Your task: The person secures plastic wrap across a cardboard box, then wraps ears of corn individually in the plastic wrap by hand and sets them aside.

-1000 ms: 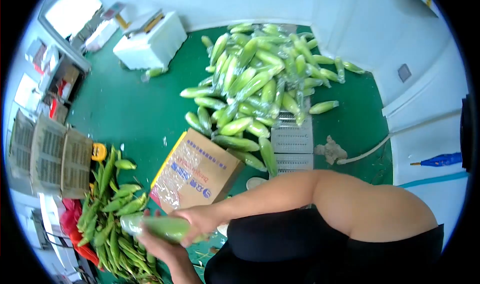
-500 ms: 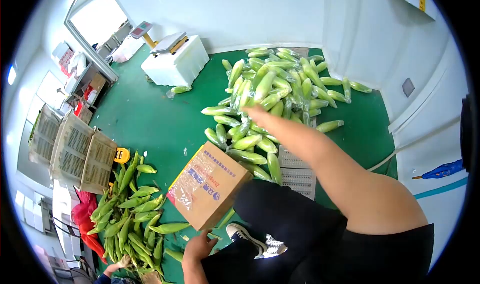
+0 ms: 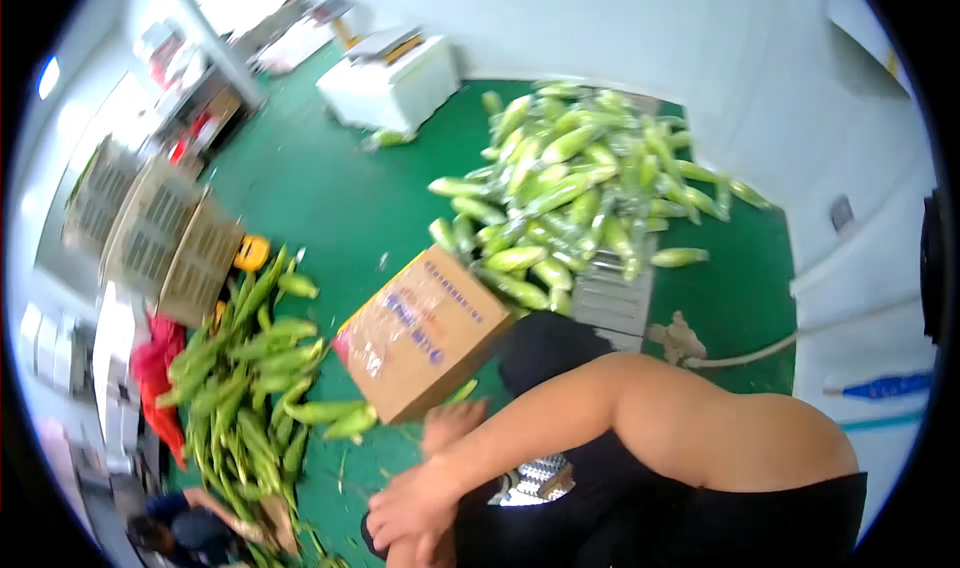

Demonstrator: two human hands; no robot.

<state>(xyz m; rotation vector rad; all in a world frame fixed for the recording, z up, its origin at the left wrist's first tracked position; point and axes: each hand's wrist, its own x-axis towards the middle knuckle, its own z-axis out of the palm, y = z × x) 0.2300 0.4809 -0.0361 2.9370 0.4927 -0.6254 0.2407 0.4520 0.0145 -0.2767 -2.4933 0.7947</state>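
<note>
My right hand (image 3: 415,503) lies across my left forearm near the wrist, with its fingers curled over it. My left hand (image 3: 455,428) is just past it, close to the lower edge of a brown cardboard box (image 3: 425,333); motion smears its fingers. The box is closed, with clear tape and blue print on top. Beyond it lies a heap of corn cobs (image 3: 560,183), peeled to pale green and mostly in clear plastic wrapping. Unwrapped corn in green husks (image 3: 240,388) is piled left of the box.
A co-worker (image 3: 190,528) bends by the husk pile at lower left. Beige plastic crates (image 3: 165,238) stand above that pile, beside a red bag (image 3: 155,378). A scale (image 3: 385,43) sits on a white foam box (image 3: 390,93) at the back. A hose (image 3: 740,361) crosses the floor at right.
My right hand has come back from the wrapped corn heap to my left forearm. The camera view has shifted, and more of the co-worker shows at lower left.
</note>
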